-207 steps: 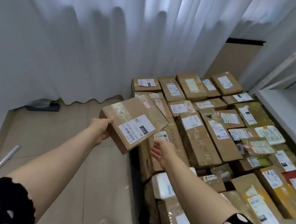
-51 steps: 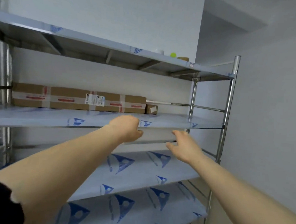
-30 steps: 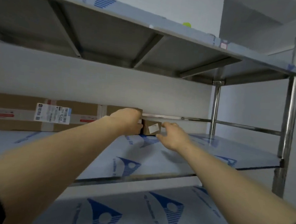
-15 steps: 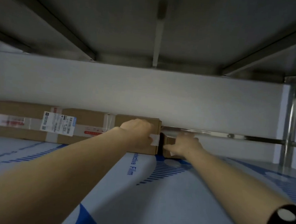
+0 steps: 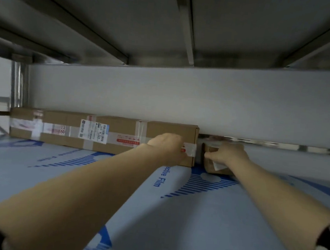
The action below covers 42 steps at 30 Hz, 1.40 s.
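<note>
Fingers (image 5: 234, 147) of the right hand (image 5: 229, 154) curled over the top of a small cardboard box (image 5: 208, 166), thumb on its front, hiding most of it. It sat at the back of the film-covered shelf (image 5: 193, 214), just beside the right end of a long taped carton (image 5: 101, 134). The left hand (image 5: 167, 147) lay against that carton's front; its fingers were out of sight, grip unclear.

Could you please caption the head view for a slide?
Left hand on a long cardboard box, right hand on a small box, deep on a shelf.
</note>
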Available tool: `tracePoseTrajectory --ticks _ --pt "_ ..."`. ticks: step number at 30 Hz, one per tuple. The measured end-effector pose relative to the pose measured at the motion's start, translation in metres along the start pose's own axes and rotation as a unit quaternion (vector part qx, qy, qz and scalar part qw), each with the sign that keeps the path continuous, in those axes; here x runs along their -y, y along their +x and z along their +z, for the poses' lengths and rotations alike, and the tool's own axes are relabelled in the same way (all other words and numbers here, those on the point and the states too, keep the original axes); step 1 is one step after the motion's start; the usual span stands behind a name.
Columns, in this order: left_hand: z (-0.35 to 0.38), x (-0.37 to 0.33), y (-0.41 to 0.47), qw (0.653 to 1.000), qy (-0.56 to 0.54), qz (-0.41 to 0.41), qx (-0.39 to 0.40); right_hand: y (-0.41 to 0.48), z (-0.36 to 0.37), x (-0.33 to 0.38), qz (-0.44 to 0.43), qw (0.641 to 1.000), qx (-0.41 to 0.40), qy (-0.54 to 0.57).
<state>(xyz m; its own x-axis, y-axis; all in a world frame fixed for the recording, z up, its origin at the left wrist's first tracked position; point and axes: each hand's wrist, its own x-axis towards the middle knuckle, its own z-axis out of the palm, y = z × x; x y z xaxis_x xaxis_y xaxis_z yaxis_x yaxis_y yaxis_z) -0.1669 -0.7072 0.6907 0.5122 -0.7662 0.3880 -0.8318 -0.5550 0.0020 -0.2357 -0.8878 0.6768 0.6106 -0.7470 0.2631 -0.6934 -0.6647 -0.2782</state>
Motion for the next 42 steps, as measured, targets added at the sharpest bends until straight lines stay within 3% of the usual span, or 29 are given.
tracePoseTrajectory --ticks 3,6,8,11,13,16,19,23,27,32,42 --pt "-0.005 -0.002 -0.016 0.999 -0.042 -0.022 -0.013 -0.034 -0.023 -0.006 0.004 0.999 -0.04 0.024" --pt "-0.009 -0.012 -0.037 0.981 -0.19 -0.041 -0.028 -0.079 -0.043 -0.006 0.02 0.994 -0.064 0.092" --pt "-0.016 -0.022 -0.055 0.933 -0.35 -0.073 -0.032 -0.115 -0.05 0.003 0.018 0.986 -0.081 0.144" --pt "-0.024 -0.026 -0.082 0.82 -0.558 -0.129 0.008 -0.172 -0.051 0.02 -0.004 0.978 -0.118 0.175" --pt "-0.026 -0.021 -0.1 0.768 -0.623 -0.141 0.05 -0.205 -0.047 0.033 -0.02 0.973 -0.13 0.189" --pt "-0.033 -0.006 -0.128 0.725 -0.674 -0.134 0.054 -0.244 -0.038 0.053 -0.055 0.97 -0.132 0.198" --pt "-0.046 0.018 -0.162 0.688 -0.71 -0.143 0.035 -0.272 -0.034 0.074 -0.104 0.962 -0.122 0.22" --pt "-0.069 0.065 -0.215 0.681 -0.714 -0.164 -0.007 -0.298 -0.033 0.105 -0.162 0.927 -0.052 0.334" --pt "-0.082 0.104 -0.285 0.676 -0.701 -0.217 -0.058 -0.318 -0.016 0.145 -0.197 0.866 0.054 0.458" --pt "-0.07 0.144 -0.382 0.666 -0.682 -0.281 -0.109 -0.366 0.032 0.21 -0.256 0.778 0.21 0.534" --pt "-0.059 0.255 -0.589 0.599 -0.594 -0.473 -0.256 -0.523 0.138 0.373 -0.274 0.66 0.426 0.554"
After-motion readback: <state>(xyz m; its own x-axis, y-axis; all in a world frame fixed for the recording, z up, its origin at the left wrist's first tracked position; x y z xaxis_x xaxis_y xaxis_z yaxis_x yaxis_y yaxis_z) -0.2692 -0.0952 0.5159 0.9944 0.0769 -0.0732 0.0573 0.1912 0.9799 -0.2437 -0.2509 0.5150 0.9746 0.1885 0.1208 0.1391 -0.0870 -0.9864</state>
